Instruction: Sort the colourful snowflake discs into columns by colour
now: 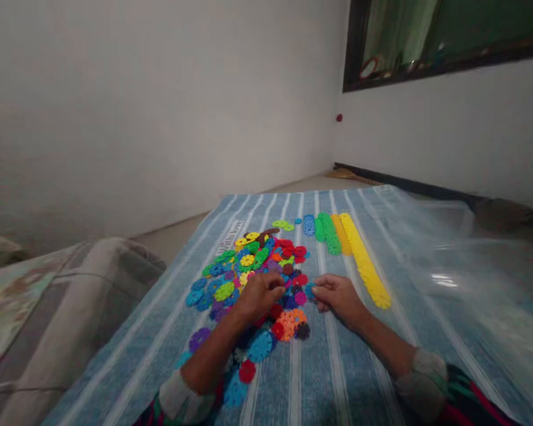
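Note:
My right hand [340, 297] pinches a small blue notched disc [310, 290] between thumb and fingers, just right of a pile of colourful discs [224, 291]. Over the middle of that pile is my left hand [260, 294], its fingers curled and thumb close to them; whether something is between them is hidden. Orange discs [286, 325], a large blue disc [261, 345] and a red disc [247, 371] lie near my left forearm. Beyond my right hand, discs are lined up by colour: a long yellow row [365, 263], an orange row [341, 235], green rows [330, 235] and a short blue row [308, 225].
All this lies on a blue striped cloth [293, 384]. A clear plastic container [444, 260] stands at the right. A few lime-green discs [283, 225] lie behind the pile. A fabric-covered bulk [93, 307] is at the left, and white walls [160, 106] rise behind.

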`<state>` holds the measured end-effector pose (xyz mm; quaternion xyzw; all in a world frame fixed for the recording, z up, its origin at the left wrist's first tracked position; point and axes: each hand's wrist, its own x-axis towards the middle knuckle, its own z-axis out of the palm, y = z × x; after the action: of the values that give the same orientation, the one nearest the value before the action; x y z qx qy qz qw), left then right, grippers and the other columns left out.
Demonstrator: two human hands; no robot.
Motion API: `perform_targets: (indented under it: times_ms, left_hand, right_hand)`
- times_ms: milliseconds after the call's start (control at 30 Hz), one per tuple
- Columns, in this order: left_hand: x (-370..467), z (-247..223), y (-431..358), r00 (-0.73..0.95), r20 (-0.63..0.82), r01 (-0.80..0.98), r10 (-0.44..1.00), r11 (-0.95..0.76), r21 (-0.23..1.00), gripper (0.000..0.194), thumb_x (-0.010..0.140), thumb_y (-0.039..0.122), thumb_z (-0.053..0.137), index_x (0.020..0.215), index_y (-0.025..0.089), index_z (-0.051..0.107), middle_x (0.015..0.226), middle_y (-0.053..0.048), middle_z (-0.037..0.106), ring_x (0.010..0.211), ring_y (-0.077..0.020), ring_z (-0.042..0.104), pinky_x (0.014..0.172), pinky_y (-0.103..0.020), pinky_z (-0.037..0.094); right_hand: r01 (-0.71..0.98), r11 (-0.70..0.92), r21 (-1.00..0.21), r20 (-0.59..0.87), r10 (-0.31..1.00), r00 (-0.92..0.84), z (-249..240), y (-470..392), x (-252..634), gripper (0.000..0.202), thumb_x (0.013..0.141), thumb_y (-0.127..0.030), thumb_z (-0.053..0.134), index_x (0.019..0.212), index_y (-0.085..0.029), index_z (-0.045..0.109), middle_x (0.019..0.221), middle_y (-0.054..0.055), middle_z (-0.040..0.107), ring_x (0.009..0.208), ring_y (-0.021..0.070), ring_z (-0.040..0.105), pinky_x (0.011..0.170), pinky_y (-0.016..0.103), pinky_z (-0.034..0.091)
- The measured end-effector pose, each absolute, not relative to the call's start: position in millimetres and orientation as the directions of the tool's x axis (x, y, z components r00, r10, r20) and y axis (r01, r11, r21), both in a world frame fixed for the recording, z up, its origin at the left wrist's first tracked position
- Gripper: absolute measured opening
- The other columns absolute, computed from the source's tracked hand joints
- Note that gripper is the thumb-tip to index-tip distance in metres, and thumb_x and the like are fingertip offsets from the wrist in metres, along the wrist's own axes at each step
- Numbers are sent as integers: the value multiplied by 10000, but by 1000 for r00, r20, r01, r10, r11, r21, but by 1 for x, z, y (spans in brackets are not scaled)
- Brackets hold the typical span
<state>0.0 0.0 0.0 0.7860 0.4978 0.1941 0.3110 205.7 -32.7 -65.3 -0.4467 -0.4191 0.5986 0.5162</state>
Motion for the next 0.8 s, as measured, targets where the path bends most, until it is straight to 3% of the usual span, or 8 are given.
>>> perform_targets:
  times_ms: [233, 400, 567, 633, 733, 800]
  left_hand:
    - [29, -18, -4, 502, -81, 456, 861, -184, 871, 134, 679, 254, 590, 742, 143, 631, 594, 45, 509, 566, -90, 440, 538, -203, 330]
    - [39, -22, 2, 505, -37, 433, 862, -216, 875, 106, 707, 237, 542, 660, 149, 577, 579, 33, 539, 546, -88, 460, 526, -202, 333]
    - [34, -17, 44, 498, -1, 451, 867, -259, 854, 154, 721, 298, 586, 674, 151, 595, 549, 35, 535, 514, -90, 471, 506, -203, 341]
    - [34, -8, 76, 437, 15, 524, 899, -268, 808, 136, 739, 277, 576, 708, 150, 613, 542, 36, 547, 499, -91, 481, 509, -204, 360]
    - [40, 5, 130, 328, 40, 804, 944, -301, 513, 117, 738, 219, 584, 694, 140, 658, 566, 28, 583, 557, -97, 519, 545, -197, 384]
    - [48, 9, 163, 286, 53, 854, 957, -280, 438, 105, 715, 164, 589, 696, 132, 687, 582, 14, 602, 621, -114, 551, 577, -199, 396]
  right_hand:
    - [-225, -88, -970, -71, 994, -85, -68, -28, 204, 370, 598, -449, 784, 716, -145, 610, 507, -27, 627, 383, 76, 526, 387, 176, 382]
    - [-205, -62, -977, -47, 996, -79, -69, -28, 204, 409, 636, -511, 758, 716, -141, 603, 548, -12, 637, 404, 76, 536, 402, 182, 386]
    - [-210, -42, -977, -37, 999, -28, -71, -27, 200, 464, 709, -525, 692, 949, -148, 567, 583, -25, 648, 399, 81, 532, 392, 180, 367]
    - [-184, -37, -982, -31, 999, -34, -72, -27, 198, 449, 728, -533, 666, 940, -152, 558, 579, -26, 643, 398, 81, 528, 393, 181, 359]
    - [-167, -64, -984, -51, 995, -82, -72, -28, 195, 422, 703, -537, 675, 847, -157, 562, 550, -33, 616, 386, 71, 503, 397, 181, 346]
    - [-164, -87, -983, -71, 992, -105, -71, -29, 194, 416, 684, -533, 686, 816, -159, 564, 544, -33, 610, 383, 68, 494, 405, 186, 351]
